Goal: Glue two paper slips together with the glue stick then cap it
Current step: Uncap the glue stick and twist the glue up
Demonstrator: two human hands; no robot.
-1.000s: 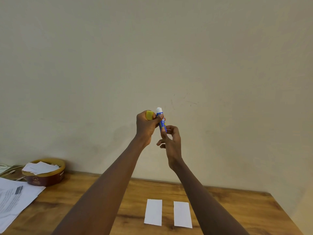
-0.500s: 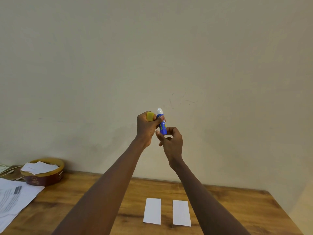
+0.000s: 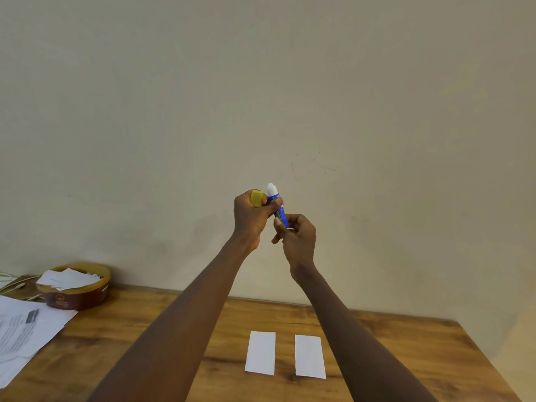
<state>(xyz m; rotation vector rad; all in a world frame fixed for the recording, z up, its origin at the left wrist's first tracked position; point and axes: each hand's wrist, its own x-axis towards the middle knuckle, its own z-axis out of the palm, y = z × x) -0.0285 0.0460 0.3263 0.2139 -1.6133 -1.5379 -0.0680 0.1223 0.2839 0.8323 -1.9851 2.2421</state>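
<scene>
Head view: plain wall (image 3: 261,82), then wooden table (image 3: 420,358) with 2 paper slips (image 3: 260,353) side by side, apart. Above the slips, the left hand (image 3: 251,217) closes on yellow cap (image 3: 257,198) and uncapped glue stick (image 3: 278,207); right hand (image 3: 298,240) fingers pinch the stick's base.

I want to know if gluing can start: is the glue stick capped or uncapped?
Uncapped. The glue stick shows its bare white tip, and the yellow cap sits apart in the left hand.
</scene>
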